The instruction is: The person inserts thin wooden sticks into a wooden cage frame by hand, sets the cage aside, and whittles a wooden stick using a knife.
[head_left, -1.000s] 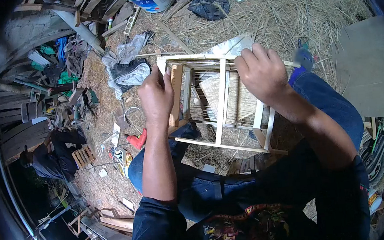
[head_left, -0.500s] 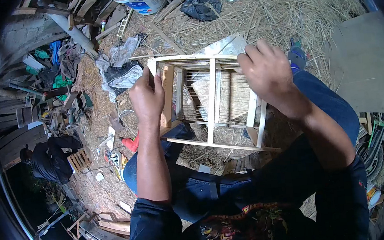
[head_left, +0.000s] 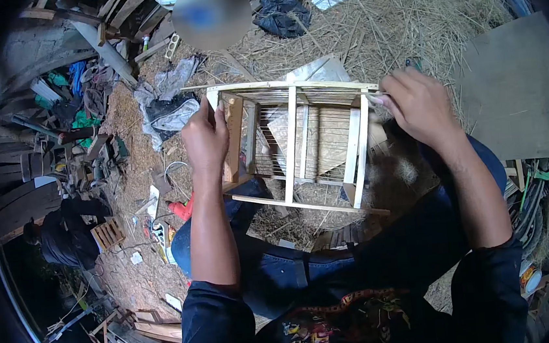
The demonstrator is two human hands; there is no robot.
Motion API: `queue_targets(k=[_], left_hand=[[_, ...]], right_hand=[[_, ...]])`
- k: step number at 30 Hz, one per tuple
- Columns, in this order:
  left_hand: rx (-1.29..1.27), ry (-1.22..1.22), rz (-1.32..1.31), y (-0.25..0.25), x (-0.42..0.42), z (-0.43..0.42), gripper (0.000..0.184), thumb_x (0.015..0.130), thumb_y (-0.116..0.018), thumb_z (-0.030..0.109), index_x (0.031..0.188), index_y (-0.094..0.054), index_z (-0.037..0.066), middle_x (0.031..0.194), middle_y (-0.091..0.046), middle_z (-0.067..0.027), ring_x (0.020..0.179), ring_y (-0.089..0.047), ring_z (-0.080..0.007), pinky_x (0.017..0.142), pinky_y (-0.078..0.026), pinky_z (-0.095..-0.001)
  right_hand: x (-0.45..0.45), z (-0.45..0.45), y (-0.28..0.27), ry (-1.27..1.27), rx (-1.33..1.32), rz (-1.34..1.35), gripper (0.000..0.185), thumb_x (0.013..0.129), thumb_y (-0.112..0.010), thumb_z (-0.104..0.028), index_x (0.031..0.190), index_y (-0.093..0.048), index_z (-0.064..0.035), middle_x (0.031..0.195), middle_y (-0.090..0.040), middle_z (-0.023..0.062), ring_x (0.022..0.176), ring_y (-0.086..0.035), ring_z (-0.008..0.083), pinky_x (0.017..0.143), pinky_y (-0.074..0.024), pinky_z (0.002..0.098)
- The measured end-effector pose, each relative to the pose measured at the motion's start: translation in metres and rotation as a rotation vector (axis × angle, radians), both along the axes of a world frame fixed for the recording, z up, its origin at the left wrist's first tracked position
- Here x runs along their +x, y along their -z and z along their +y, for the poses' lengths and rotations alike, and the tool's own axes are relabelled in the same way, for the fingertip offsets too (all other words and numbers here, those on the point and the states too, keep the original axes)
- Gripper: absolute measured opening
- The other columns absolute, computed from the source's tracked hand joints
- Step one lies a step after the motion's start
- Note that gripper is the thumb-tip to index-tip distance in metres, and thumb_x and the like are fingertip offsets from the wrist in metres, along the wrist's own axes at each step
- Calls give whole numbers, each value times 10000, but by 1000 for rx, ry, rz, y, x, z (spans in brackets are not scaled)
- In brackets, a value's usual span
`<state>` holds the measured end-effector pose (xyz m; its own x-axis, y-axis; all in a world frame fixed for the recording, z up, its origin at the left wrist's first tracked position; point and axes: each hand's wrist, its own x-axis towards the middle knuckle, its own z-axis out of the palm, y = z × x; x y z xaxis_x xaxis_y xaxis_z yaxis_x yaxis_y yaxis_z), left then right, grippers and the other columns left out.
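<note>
A wooden cage (head_left: 291, 144) of pale strips with thin slats or bars rests over my lap, its open framed side facing me. My left hand (head_left: 206, 141) is closed on its upper left corner, thumb and fingers around the end of the strip. At the upper right corner my right hand (head_left: 420, 108) has its fingers curled in and pressed together at the end of the top strip. Whatever lies inside those fingers is mostly hidden. A thicker wooden block (head_left: 234, 139) stands inside the cage's left end.
Straw and wood shavings (head_left: 393, 30) cover the ground. A flat board (head_left: 512, 88) lies at right, black plastic bags (head_left: 282, 15) at the top. Scrap wood and cloths (head_left: 87, 83) pile up at left. Another person (head_left: 68, 235) sits far left beside a small slatted wooden piece (head_left: 107, 233).
My right hand has moved rightward and slightly down, from over the top strip to its right end. The cage has shifted slightly left, with my left hand still on its corner.
</note>
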<state>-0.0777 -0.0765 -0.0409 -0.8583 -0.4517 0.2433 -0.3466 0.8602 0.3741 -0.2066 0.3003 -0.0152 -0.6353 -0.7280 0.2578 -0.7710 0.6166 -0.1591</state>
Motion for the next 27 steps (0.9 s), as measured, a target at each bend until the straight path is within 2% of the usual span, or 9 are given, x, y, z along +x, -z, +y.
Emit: queue_targets(k=[3, 8, 11, 17, 21, 23, 25, 27], left_hand=[[-20, -9, 10, 0, 0, -2, 315, 984, -693, 216, 1226, -722, 18, 796, -716, -240, 736, -733, -401, 668, -562, -477], [-31, 28, -14, -3, -1, 1, 245, 993, -679, 228, 1081, -720, 2, 794, -710, -240, 730, -712, -425, 663, -551, -502], [-64, 2, -50, 1, -1, -3, 223, 993, -673, 227, 1034, -707, 10, 799, -710, -239, 742, -712, -433, 670, -551, -512], [-19, -5, -19, 0, -2, -6, 226, 994, -667, 231, 1038, -709, 13, 796, -714, -236, 750, -715, -438, 681, -553, -522], [-36, -20, -34, 4, 0, -14, 232, 991, -670, 230, 1038, -711, 7, 788, -715, -233, 738, -715, -437, 672, -554, -518], [-40, -23, -5, 0, 1, -16, 228, 988, -673, 226, 1028, -712, 5, 784, -715, -233, 730, -717, -432, 665, -552, -512], [45, -41, 14, 1, 2, -20, 220, 985, -676, 220, 1026, -714, 8, 770, -711, -231, 723, -718, -429, 661, -550, -513], [65, -54, 23, 0, 2, -20, 257, 970, -702, 228, 1086, -737, 2, 782, -718, -238, 732, -729, -414, 664, -557, -482]], right_hand=[[-4, 2, 2, -81, -9, 44, 193, 896, -698, -260, 972, -638, -93, 903, -639, 54, 882, -658, 248, 738, -560, 405], [-7, 11, 6, -155, -50, 122, 157, 866, -701, -215, 901, -616, -88, 873, -629, 56, 850, -658, 245, 694, -557, 391], [-4, 24, 9, -85, -54, 117, 124, 851, -692, -165, 875, -600, -85, 851, -622, 64, 833, -652, 258, 669, -545, 398], [1, 65, -12, -65, -61, 158, 71, 842, -663, -85, 863, -595, -81, 812, -598, 84, 802, -633, 300, 658, -520, 431], [7, 93, -18, -32, -82, 137, 77, 844, -669, -98, 851, -595, -79, 811, -592, 94, 796, -628, 315, 674, -517, 438], [7, 116, -30, 1, -11, 126, 97, 857, -692, -91, 859, -598, -65, 813, -590, 114, 795, -621, 332, 686, -503, 446], [10, 141, -33, 33, -36, 127, 104, 865, -705, -88, 866, -606, -56, 817, -596, 120, 795, -619, 337, 688, -496, 443], [17, 147, -38, 64, -54, 128, 112, 872, -718, -85, 874, -613, -47, 822, -601, 125, 796, -617, 342, 691, -489, 439]])
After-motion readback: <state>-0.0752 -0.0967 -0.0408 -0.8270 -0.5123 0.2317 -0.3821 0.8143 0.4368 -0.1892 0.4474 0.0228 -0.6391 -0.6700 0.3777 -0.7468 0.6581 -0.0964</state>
